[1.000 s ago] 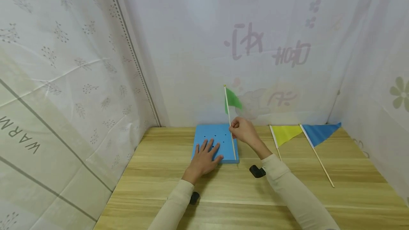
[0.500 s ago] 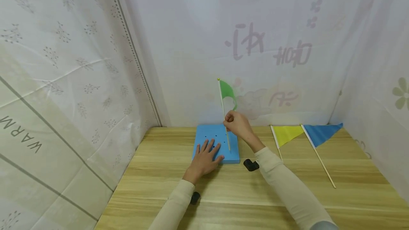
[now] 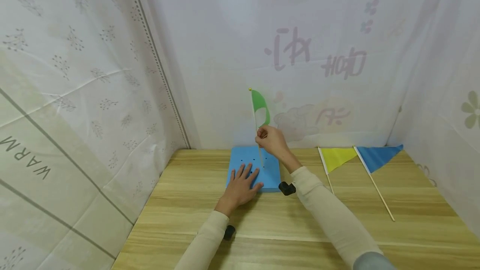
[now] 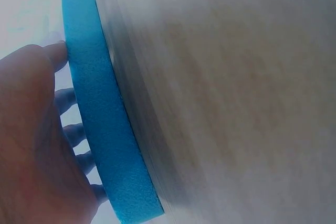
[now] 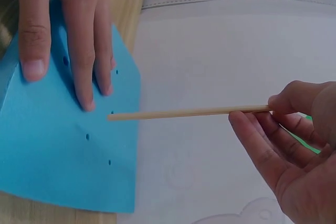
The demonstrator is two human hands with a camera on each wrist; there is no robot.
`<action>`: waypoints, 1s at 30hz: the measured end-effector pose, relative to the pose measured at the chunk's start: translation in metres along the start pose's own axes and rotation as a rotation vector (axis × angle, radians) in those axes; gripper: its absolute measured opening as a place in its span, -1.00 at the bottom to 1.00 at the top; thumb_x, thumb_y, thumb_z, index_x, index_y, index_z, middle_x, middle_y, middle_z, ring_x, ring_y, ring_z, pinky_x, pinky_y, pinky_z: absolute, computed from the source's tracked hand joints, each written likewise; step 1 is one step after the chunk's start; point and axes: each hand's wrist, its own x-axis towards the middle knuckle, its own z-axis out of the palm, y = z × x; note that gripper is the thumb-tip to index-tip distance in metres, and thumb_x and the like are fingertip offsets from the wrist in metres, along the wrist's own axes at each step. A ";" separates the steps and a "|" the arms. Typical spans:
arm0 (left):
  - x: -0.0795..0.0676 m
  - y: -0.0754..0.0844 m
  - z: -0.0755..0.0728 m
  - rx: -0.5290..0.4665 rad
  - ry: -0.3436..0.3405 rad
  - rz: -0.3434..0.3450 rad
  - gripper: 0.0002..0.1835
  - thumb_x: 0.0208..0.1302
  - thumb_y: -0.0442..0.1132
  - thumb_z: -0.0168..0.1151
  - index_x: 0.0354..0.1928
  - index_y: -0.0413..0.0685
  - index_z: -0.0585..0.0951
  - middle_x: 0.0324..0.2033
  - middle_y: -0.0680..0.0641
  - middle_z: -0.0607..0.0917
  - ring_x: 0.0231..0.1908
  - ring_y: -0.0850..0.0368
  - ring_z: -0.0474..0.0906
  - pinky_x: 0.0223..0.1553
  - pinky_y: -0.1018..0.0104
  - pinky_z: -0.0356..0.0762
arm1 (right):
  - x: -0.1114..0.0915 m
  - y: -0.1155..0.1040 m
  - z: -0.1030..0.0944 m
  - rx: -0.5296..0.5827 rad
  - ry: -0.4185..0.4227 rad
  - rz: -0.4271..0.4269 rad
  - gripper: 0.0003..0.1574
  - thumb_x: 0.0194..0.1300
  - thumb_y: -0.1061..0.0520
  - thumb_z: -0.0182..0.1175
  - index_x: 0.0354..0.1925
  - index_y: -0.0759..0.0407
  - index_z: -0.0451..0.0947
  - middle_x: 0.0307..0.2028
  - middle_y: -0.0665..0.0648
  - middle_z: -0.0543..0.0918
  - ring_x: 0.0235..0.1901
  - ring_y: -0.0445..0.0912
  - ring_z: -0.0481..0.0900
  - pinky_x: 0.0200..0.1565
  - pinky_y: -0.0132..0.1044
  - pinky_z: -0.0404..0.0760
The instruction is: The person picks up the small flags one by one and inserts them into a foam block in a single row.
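Observation:
In the head view a blue foam board (image 3: 271, 178) with several small holes lies on the table. My left hand (image 3: 240, 188) rests on its near part, fingers spread straight; the left wrist view shows the fingertips on the upper face beside the board's thick edge (image 4: 100, 108). My right hand (image 3: 275, 143) pinches the stick of a small green flag (image 3: 258, 100) between thumb and fingers, cloth at the top and stick tilted slightly left. In the right wrist view the stick's bare lower end (image 5: 157, 114) points at the board and overlaps it near a hole.
To the right, a yellow flag (image 3: 337, 157) and a blue flag (image 3: 376, 156) lie on the wooden table (image 3: 270, 236), sticks toward me. A printed curtain (image 3: 225, 74) hangs right behind the board. Black wrist-worn pieces show under the right sleeve (image 3: 326, 203) and left sleeve (image 3: 210, 228).
My right hand has moved left and up with the green flag, bringing the stick's lower end from the board's near right edge toward its holes. The left hand stays in place.

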 end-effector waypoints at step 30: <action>0.002 -0.001 0.000 0.045 -0.016 0.013 -0.30 0.46 0.36 -0.28 0.53 0.29 0.14 0.55 -0.05 0.06 0.54 -0.16 -0.08 0.45 -0.32 -0.06 | 0.030 -0.013 0.044 0.009 0.039 -0.076 -0.90 0.37 0.13 0.22 -0.18 0.13 0.58 -0.21 0.10 0.70 -0.17 -0.04 0.69 -0.14 -0.16 0.67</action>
